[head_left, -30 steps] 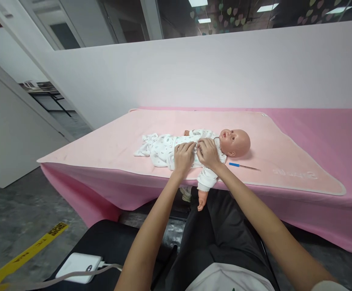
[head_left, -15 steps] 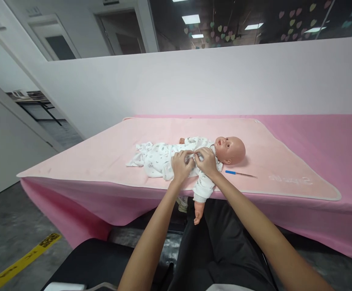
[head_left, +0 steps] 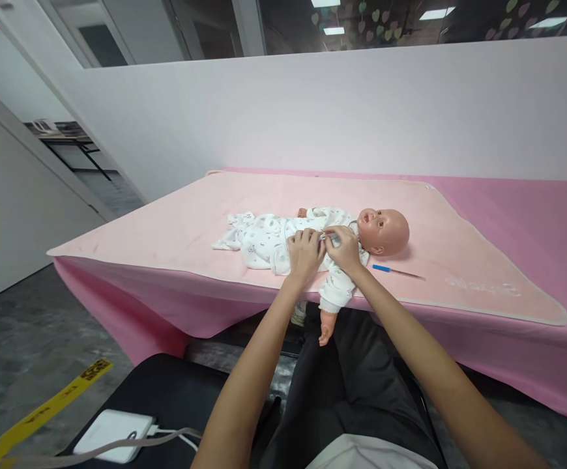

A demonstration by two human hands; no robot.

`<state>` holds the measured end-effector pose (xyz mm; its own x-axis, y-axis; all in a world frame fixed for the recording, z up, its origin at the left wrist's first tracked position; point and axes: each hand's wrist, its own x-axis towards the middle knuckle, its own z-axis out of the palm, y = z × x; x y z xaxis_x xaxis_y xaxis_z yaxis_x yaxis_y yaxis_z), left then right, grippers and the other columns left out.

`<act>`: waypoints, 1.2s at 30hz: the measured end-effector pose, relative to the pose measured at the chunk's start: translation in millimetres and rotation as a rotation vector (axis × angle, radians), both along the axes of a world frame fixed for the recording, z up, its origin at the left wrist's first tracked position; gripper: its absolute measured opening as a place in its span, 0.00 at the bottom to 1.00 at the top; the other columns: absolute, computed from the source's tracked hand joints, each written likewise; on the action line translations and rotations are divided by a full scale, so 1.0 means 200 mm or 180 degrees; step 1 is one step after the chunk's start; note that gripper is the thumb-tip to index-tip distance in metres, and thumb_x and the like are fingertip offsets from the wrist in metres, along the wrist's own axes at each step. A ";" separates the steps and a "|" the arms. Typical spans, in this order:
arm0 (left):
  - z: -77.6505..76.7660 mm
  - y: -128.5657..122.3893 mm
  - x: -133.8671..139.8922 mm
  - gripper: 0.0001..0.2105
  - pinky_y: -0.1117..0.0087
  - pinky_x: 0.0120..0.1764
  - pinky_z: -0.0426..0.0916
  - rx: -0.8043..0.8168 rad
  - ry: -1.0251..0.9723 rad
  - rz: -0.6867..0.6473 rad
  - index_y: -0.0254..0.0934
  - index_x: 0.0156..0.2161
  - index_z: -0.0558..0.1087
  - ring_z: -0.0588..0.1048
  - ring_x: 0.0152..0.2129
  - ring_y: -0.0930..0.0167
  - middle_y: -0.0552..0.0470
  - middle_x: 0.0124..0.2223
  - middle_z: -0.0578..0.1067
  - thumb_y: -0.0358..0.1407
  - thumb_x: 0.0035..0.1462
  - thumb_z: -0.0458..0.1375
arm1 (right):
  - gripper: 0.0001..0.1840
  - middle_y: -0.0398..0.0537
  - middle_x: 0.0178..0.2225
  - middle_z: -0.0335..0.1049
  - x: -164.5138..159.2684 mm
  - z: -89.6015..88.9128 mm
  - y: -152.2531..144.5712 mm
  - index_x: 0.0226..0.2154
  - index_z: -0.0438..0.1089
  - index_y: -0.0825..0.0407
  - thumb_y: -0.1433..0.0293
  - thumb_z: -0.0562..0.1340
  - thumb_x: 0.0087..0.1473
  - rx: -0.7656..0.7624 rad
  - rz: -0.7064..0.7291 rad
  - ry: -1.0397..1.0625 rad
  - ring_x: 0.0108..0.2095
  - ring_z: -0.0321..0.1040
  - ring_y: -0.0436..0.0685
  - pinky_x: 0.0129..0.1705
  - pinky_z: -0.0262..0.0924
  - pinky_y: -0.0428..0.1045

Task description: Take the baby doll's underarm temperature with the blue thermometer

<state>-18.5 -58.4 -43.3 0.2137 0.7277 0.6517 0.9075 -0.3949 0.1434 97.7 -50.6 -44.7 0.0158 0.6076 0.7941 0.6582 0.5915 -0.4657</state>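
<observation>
A baby doll [head_left: 385, 232] lies on its back with its head to the right, dressed in a white printed romper [head_left: 266, 240]. Over the doll's chest, my left hand [head_left: 305, 251] pinches the front of the romper with bent fingers. Close beside it, my right hand [head_left: 343, 247] also has its fingertips closed on the cloth; the two hands nearly touch. What exactly lies between the fingertips is too small to make out. One doll arm [head_left: 328, 326] hangs over the table's near edge. Right of my right wrist lies a thin metal tool with a blue handle [head_left: 381, 268].
A pale pink mat [head_left: 464, 254] covers part of the pink tablecloth [head_left: 557, 215]. A white wall [head_left: 313, 117] rises behind the table. On a black chair [head_left: 180, 391] at lower left rests a white power bank [head_left: 115, 433] with a cable.
The camera view has tilted down and shifted left, so the scene sits higher and further right. Both hands stay at the romper's front, with slight finger movement.
</observation>
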 end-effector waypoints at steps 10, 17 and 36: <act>0.00 0.01 -0.05 0.05 0.66 0.40 0.58 -0.0075 -0.0958 -0.0533 0.40 0.35 0.68 0.67 0.37 0.68 0.52 0.39 0.72 0.36 0.57 0.51 | 0.06 0.47 0.30 0.73 0.00 0.00 -0.01 0.29 0.69 0.51 0.74 0.57 0.49 0.0264 -0.0030 0.0119 0.34 0.67 0.56 0.39 0.60 0.51; 0.01 0.01 -0.06 0.04 0.67 0.40 0.59 -0.0195 -0.1269 -0.0689 0.40 0.33 0.69 0.68 0.37 0.68 0.52 0.37 0.72 0.35 0.56 0.52 | 0.06 0.46 0.30 0.73 0.00 0.00 -0.01 0.29 0.69 0.50 0.74 0.57 0.50 0.0250 -0.0008 0.0098 0.34 0.68 0.56 0.40 0.60 0.51; 0.02 -0.01 -0.03 0.02 0.66 0.39 0.57 0.0052 -0.1085 -0.0400 0.40 0.28 0.66 0.66 0.34 0.67 0.52 0.33 0.70 0.31 0.51 0.53 | 0.07 0.45 0.29 0.73 0.00 0.00 -0.02 0.28 0.69 0.50 0.75 0.56 0.51 0.0299 -0.0024 0.0031 0.33 0.67 0.55 0.39 0.59 0.50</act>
